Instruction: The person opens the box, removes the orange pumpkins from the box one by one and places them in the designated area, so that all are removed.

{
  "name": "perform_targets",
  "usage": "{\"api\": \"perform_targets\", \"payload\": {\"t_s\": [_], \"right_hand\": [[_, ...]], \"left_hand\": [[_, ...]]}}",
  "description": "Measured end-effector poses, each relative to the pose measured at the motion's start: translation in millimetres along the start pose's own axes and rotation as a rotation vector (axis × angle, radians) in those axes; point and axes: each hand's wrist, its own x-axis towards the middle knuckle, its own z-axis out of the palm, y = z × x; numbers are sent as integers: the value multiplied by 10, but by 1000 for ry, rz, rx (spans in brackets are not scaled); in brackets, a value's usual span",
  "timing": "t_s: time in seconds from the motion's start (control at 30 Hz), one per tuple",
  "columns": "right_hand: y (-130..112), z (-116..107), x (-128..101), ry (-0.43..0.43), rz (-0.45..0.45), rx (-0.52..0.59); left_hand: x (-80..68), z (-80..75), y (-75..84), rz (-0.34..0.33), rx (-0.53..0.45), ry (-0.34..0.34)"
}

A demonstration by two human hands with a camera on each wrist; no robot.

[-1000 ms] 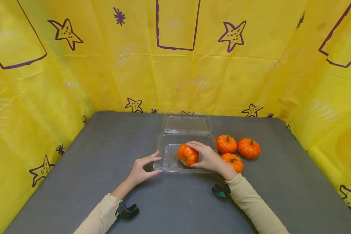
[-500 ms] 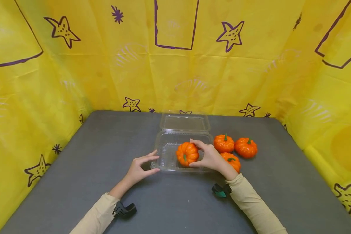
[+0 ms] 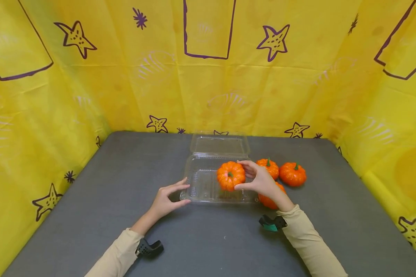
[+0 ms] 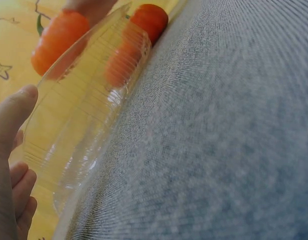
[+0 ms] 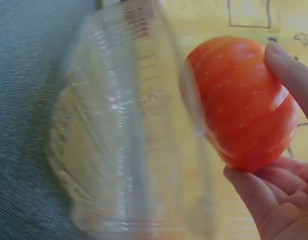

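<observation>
A clear plastic clamshell container [image 3: 208, 186] lies on the grey table with its lid [image 3: 220, 144] folded open at the back. My right hand [image 3: 244, 176] pinches a small orange pumpkin [image 3: 230, 176] between thumb and fingers, just above the tray's right half, green stem towards me. The right wrist view shows that pumpkin [image 5: 239, 100] in my fingers [image 5: 289, 70] beside the container [image 5: 118, 140]. My left hand [image 3: 184, 194] rests its straight index finger and thumb against the tray's front left corner. In the left wrist view my thumb [image 4: 13, 115] lies by the rim [image 4: 83, 115].
Three more orange pumpkins sit right of the container: one [image 3: 292, 174] farthest right, one [image 3: 269, 166] partly behind my right fingers, one [image 3: 267, 201] behind my right wrist. Yellow star-printed sheets [image 3: 208, 77] wall the table on three sides.
My right hand has lifted the pumpkin out of the tray's middle, up and to the right, and turned its stem towards me. The left hand has stayed at the corner.
</observation>
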Motion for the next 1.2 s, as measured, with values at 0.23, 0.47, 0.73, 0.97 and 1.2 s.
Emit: {"api": "perform_targets", "payload": {"t_s": [0.23, 0.47, 0.73, 0.97, 1.2], "right_hand": [[101, -152, -61, 58, 29, 113], [121, -267, -168, 101, -17, 122], [102, -425, -283, 142, -1, 145], [141, -611, -401, 169, 1, 85], [173, -817, -506, 181, 5, 45]], "left_hand": [[-7, -3, -5, 2, 8, -1], [-7, -5, 8, -15, 4, -6], [-4, -1, 15, -21, 6, -8], [-4, -2, 1, -16, -1, -6], [-2, -2, 7, -1, 8, -1]]}}
